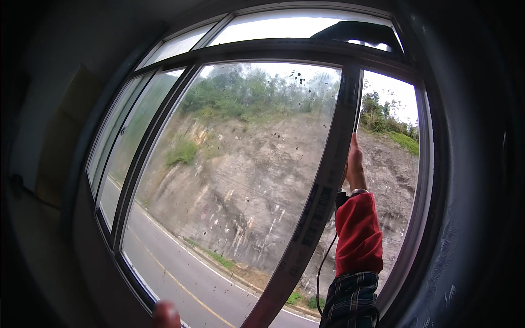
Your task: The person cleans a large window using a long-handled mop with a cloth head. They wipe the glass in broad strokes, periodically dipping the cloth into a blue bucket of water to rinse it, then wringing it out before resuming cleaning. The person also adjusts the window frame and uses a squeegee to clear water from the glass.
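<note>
A sliding window with a dark frame fills the head view, its large glass pane (246, 164) marked with dark specks. My right hand (355, 162), in a red sleeve over a plaid one, reaches through the open gap at the right. It is at the outer side of the sash's vertical frame bar (328, 184), which bears printed writing; the bar hides most of the fingers, so its grip cannot be made out. A blurred part of my left hand (166, 315) shows at the bottom edge, near the lower window frame; the rest is out of view.
A thin black cable (322, 262) hangs beside the right sleeve. Narrower window panes (139, 123) stand at the left, with upper panes (279, 28) above. The dark wall (459, 184) borders the right side. Outside lie a road (180, 274) and a rocky slope.
</note>
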A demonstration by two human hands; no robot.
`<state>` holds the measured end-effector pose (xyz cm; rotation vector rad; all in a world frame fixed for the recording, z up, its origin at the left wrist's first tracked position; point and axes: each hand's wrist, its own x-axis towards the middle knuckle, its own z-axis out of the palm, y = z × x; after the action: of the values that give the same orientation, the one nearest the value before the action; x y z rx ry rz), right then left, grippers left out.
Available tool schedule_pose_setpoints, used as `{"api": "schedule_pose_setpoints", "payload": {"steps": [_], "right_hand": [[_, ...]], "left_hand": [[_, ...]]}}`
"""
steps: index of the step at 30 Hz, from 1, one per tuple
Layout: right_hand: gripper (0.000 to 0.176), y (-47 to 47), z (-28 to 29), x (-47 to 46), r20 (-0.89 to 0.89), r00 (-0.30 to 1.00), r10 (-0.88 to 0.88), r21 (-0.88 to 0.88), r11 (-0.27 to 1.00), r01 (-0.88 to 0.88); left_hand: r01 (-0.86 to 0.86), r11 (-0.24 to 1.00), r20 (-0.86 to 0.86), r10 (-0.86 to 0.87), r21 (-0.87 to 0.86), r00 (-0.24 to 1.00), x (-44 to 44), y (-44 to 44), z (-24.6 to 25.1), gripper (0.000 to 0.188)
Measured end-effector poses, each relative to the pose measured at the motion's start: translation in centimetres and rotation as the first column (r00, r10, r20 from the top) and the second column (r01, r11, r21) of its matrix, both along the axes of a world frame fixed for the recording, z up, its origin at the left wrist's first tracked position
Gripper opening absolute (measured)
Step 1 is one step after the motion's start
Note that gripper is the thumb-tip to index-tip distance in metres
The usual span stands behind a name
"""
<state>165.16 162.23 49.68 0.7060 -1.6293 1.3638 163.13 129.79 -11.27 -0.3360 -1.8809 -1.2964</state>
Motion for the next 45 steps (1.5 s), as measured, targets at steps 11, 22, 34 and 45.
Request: {"api": "schedule_pose_setpoints", "payload": {"steps": [11,22,34,45], "right_hand": [[0.048,-0.3,-1.8,3.8,0.106,0.980,0.169,0.004,0.985,-0.171],[0.050,-0.2,-2.0,4.9,0.112,0.978,0.177,-0.023,0.984,-0.176],[0.042,0.6,-6.6,8.7,0.166,0.986,0.018,0.330,0.941,-0.073],[0.026,4.4,-18.1,8.4,-0.057,0.998,-0.028,0.152,0.988,0.036]], "left_hand": [[0.701,0.545,-0.416,-0.830,-0.460,0.372,13.6,11.5,32.1,0.049],[0.880,0.445,0.099,-0.896,0.168,0.434,5.5,24.2,39.5,0.047],[0.691,0.678,-0.269,-0.637,0.249,0.722,7.6,26.2,40.1,0.020],[0.816,0.575,-0.055,-0.815,0.059,0.577,7.8,26.9,39.4,0.041]]}}
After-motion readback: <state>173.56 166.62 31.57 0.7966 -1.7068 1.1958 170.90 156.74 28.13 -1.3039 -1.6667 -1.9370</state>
